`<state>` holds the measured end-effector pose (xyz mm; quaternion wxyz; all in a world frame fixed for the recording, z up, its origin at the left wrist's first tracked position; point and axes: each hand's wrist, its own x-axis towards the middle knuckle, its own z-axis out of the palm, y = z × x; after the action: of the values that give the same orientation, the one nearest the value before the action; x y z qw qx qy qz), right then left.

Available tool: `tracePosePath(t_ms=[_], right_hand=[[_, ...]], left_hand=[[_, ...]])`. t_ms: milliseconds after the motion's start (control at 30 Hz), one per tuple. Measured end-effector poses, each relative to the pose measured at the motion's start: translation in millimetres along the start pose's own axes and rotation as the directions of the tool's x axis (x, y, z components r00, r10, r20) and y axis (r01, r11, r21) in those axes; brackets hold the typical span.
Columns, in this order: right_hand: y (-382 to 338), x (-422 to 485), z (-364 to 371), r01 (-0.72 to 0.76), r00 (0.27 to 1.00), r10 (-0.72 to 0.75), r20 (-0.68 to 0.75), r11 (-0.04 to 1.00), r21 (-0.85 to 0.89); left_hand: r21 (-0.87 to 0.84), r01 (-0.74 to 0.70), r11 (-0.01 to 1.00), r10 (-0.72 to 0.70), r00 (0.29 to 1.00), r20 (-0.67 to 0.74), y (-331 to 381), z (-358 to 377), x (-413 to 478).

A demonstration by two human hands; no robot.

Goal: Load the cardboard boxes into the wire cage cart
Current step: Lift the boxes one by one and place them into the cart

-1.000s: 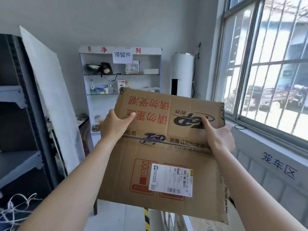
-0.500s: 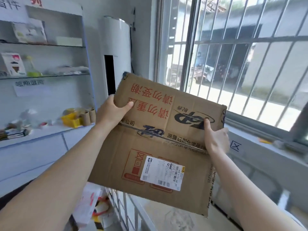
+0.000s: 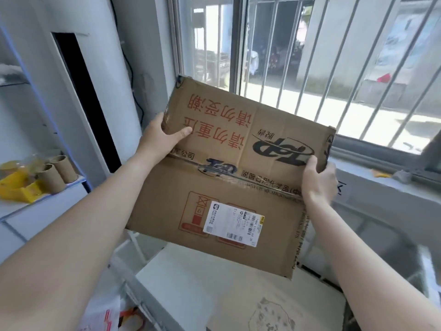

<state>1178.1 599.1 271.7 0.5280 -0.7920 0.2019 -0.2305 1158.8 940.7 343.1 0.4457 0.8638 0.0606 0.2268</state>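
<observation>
Cardboard box (image 3: 226,177) is held up tilted at frame centre, in front of the barred window (image 3: 281,68). Your left hand (image 3: 160,137) grips its left edge, thumb on the printed face, fingers curled behind. Your right hand (image 3: 318,177) grips the right edge the same way. Red print reads upside down, and a white shipping label (image 3: 235,223) sits on the lower half. Wire cage cart (image 3: 143,304) is below the box at lower frame, with a white panel (image 3: 191,283) and a brown cardboard sheet (image 3: 274,314) inside. Cardboard tubes (image 3: 57,173) stand on the shelf at mid left.
</observation>
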Motion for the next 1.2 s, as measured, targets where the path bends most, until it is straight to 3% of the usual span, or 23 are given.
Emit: tracePosePath(t_ms=[133,300,433,700,833,1067,1200], right_hand=[[7,12,60,-0.112,0.988,0.1,-0.119,0.988,-0.105],[58,5,132,-0.358,0.929,0.319,-0.188,0.902,-0.239],[123,-21,193,-0.504,0.863,0.474,-0.173,0.789,-0.352],[302,-70,335,-0.661,0.672,0.738,-0.063,0.559,-0.5],[405,-87,402,-0.688,0.624,0.774,-0.105,0.482,-0.542],[548,-127,472,-0.665,0.618,0.774,-0.142,0.417,-0.62],[575,-142,501,-0.402,0.684,0.723,0.095,0.482,-0.778]], left_hand=[[-0.033,-0.032,0.999,0.036,0.989,0.14,-54,33,77],[0.016,0.043,0.999,-0.046,0.937,0.347,-144,94,136],[0.143,0.12,0.983,-0.175,0.858,0.483,-236,138,155],[0.426,0.109,0.898,-0.354,0.755,0.552,-457,226,135],[0.502,0.217,0.837,-0.501,0.673,0.545,-572,280,112],[0.502,0.26,0.825,-0.543,0.611,0.576,-714,362,56],[0.533,0.207,0.82,-0.553,0.527,0.645,-753,396,6]])
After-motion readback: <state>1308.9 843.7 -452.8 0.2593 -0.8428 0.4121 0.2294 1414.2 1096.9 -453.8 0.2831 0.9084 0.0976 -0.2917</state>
